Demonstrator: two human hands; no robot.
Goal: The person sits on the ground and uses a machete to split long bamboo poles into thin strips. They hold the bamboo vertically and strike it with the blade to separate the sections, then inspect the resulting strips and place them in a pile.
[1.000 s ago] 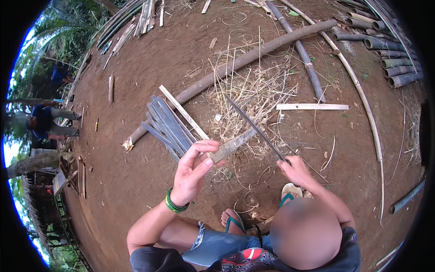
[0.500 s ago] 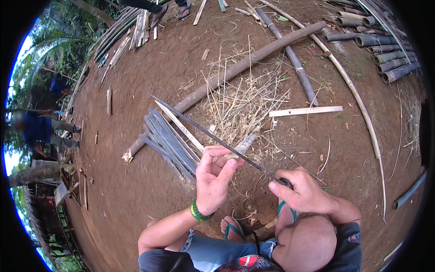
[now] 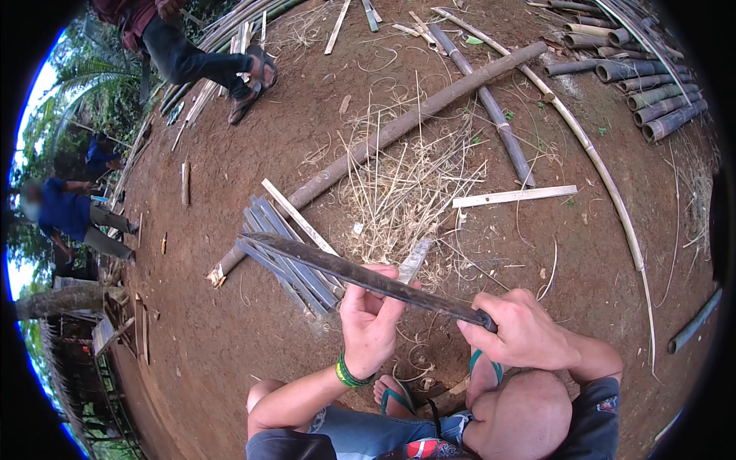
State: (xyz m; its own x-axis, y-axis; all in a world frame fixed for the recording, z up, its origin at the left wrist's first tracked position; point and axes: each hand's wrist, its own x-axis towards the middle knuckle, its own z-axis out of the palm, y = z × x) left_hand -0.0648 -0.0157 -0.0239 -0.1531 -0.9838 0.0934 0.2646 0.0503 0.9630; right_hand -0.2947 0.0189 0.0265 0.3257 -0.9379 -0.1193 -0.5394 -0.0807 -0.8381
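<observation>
My right hand is closed round the dark handle of a machete. Its long blade slants up to the left, now showing its broad flat side. Under and behind the blade, my left hand is closed in a pinch. A small pale bamboo piece showed between these fingers a moment earlier; the blade now hides most of it. Whether the left fingers touch the blade, I cannot tell. Just beyond them lies a pale flat strip. Dark split bamboo slats lie in a bundle past the blade's tip half.
A heap of bamboo shavings lies ahead, crossed by a long pole. Another pole and a flat slat are to the right. Bamboo culms are stacked far right. One person stands far left, another nearer.
The machete blade has turned from edge-on to flat and lowered toward the left. Both hands have shifted slightly right. At the far left a person has stepped further into view.
</observation>
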